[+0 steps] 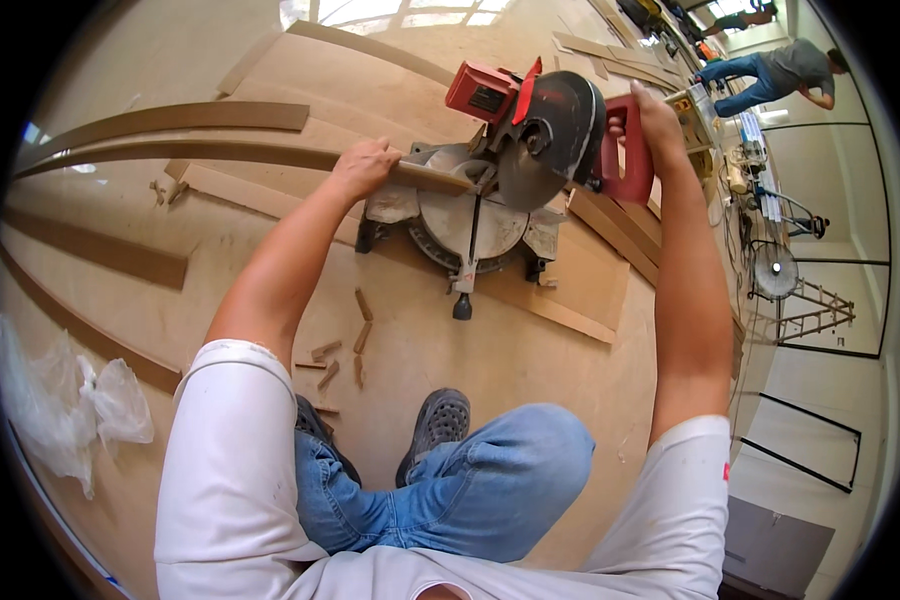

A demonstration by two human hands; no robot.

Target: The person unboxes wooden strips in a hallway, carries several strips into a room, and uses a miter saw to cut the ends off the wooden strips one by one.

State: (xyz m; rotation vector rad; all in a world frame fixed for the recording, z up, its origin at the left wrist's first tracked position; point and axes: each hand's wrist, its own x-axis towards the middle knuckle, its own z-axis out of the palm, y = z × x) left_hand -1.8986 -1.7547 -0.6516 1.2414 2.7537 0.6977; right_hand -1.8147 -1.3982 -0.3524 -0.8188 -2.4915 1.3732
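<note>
A miter saw point(490, 232) with a grey base stands on the floor before me. Its dark round blade guard point(535, 145) and red motor housing point(475, 92) are raised above the table. My left hand point(365, 168) grips a long thin brown board point(220, 150), which runs from far left onto the saw's table, its end near the slot under the blade. My right hand point(650, 128) is closed on the red saw handle point(627, 170) at the upper right of the saw.
Loose boards point(105, 243), small offcuts point(360, 335) and a crumpled clear plastic bag point(70, 400) lie around me. Flat panels point(590, 285) lie under and beside the saw. At the right are a fan point(775, 268), a ladder point(820, 308), cords and a person point(780, 75) in jeans.
</note>
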